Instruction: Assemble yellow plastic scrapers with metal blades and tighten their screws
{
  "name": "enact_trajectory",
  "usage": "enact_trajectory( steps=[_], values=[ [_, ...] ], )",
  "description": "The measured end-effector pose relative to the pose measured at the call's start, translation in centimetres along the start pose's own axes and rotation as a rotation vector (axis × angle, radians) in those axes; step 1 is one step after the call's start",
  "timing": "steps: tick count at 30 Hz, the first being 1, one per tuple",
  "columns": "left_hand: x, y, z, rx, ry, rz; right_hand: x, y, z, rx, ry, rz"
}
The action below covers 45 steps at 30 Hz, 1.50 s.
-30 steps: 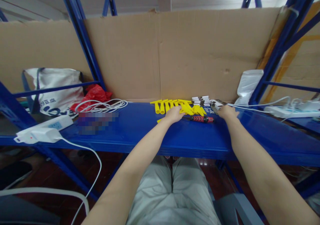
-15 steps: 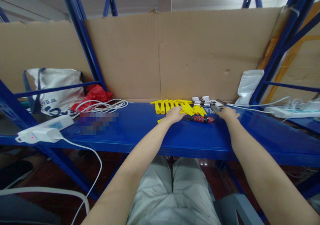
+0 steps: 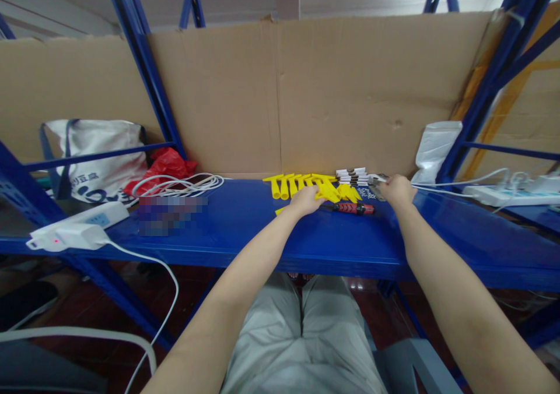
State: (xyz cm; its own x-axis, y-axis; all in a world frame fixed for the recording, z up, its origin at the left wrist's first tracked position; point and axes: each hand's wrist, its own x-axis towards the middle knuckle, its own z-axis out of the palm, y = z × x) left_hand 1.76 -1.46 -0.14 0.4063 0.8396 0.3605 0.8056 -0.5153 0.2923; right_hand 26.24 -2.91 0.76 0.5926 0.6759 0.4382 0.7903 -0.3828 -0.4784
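A row of yellow plastic pieces [image 3: 294,182] lies on the blue shelf [image 3: 245,225] near the cardboard backing. My left hand [image 3: 307,199] rests on the right part of that yellow pile, fingers curled over a piece. A red-handled screwdriver [image 3: 353,208] lies between my hands. My right hand [image 3: 397,190] is closed over small grey metal parts [image 3: 377,179] just right of a stack of black-and-white pieces [image 3: 352,176]. What the right fingers hold is hidden.
A coiled white cable [image 3: 179,185], a red bag [image 3: 166,165] and a white tote bag [image 3: 98,156] sit at the left. White power strips lie at the left front [image 3: 74,226] and far right [image 3: 510,194]. A white pouch [image 3: 435,149] leans on the right post.
My right hand has moved slightly back and up toward the grey metal parts and closed over them. The left hand has stayed on the yellow pieces.
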Motion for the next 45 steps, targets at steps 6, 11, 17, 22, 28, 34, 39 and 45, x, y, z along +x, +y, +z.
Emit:
enact_trajectory(
  steps=[6,11,17,22,28,34,39,45],
  values=[
    [-0.1,0.1,-0.1,-0.011,0.001,0.001,-0.5,-1.5,-0.3,0.191,0.046,-0.246],
    [-0.1,0.2,-0.3,-0.008,-0.010,-0.003,-1.8,-3.4,0.3,0.415,0.026,-0.466],
    [0.0,0.1,-0.2,0.010,-0.005,-0.007,-3.5,-5.1,0.9,0.588,-0.225,-0.561],
    [0.2,-0.1,0.1,0.008,0.039,-0.009,-4.0,-5.3,1.0,0.566,-0.390,-0.551],
    [0.2,-0.1,0.1,-0.004,0.071,-0.030,-4.2,-5.4,0.8,0.553,-0.498,-0.487],
    [0.0,-0.3,0.0,0.023,0.075,0.083,-4.2,-5.3,0.9,0.574,-0.562,-0.454],
    [0.0,-0.5,0.0,0.069,0.056,0.131,-3.8,-4.9,1.5,0.619,-0.608,-0.457],
    [-0.2,-0.2,0.0,0.103,0.065,0.152,-3.9,-5.1,1.7,0.695,-0.629,-0.436]
  ],
)
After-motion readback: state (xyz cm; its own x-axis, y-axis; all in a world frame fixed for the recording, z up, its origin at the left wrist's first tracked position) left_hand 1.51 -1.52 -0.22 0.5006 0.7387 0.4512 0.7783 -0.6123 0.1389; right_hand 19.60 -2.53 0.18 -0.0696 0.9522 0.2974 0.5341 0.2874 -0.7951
